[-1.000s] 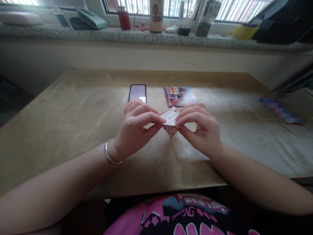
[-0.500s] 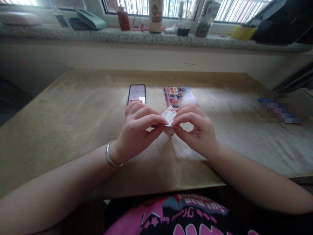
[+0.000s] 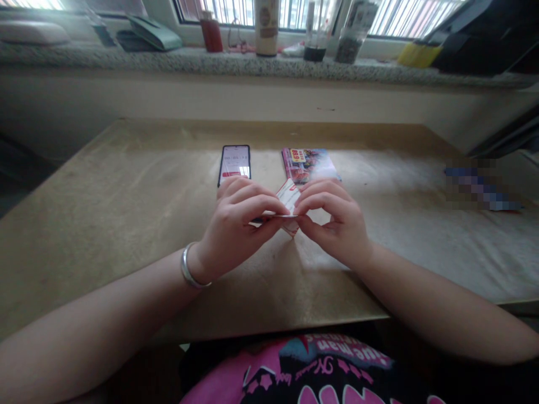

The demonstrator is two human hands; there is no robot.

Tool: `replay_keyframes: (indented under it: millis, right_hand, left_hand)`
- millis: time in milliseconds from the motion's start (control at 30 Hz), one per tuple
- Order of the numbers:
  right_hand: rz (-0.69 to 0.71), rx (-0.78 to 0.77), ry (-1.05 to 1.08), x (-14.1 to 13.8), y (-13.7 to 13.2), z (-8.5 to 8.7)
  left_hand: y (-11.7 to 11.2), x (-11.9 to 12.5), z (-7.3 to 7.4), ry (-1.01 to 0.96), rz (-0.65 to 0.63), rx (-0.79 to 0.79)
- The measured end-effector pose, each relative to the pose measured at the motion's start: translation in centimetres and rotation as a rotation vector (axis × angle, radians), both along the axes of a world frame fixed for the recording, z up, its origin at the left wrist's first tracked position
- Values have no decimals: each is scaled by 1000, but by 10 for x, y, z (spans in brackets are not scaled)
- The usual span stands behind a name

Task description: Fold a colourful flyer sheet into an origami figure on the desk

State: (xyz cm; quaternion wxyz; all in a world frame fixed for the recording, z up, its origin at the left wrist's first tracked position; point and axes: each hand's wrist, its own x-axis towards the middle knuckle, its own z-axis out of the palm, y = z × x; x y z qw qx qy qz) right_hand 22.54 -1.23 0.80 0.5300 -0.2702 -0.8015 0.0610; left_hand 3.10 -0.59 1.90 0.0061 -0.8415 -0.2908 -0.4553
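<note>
A small folded piece of white and red printed paper [image 3: 288, 197] is held just above the brown board [image 3: 126, 213], near its middle. My left hand [image 3: 236, 224], with a silver bangle on the wrist, pinches its left side between thumb and fingers. My right hand [image 3: 332, 221] pinches its right side the same way. The fingertips of both hands almost meet over the paper, and most of it is hidden under them.
A phone [image 3: 234, 161] with a lit screen lies just beyond my left hand. A stack of colourful printed sheets [image 3: 309, 164] lies beyond my right hand. Bottles, jars and a red cup [image 3: 210, 33] stand on the stone sill behind.
My right hand has slid a little to the left, closer to my left hand, covering more of the paper. The paper's visible flap has become smaller.
</note>
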Motion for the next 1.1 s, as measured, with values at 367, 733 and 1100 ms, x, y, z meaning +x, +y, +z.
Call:
replay_keyframes:
  millis: [367, 733, 1100]
  right_hand:
    - [-50, 21, -50, -3, 0, 3]
    - [-138, 49, -157, 3, 35, 21]
    - [-111, -69, -67, -3, 41, 5]
  left_hand:
    - [10, -6, 0, 43, 51, 63]
    - [40, 4, 18, 236, 127, 110]
    - [43, 1, 6, 225, 105, 123]
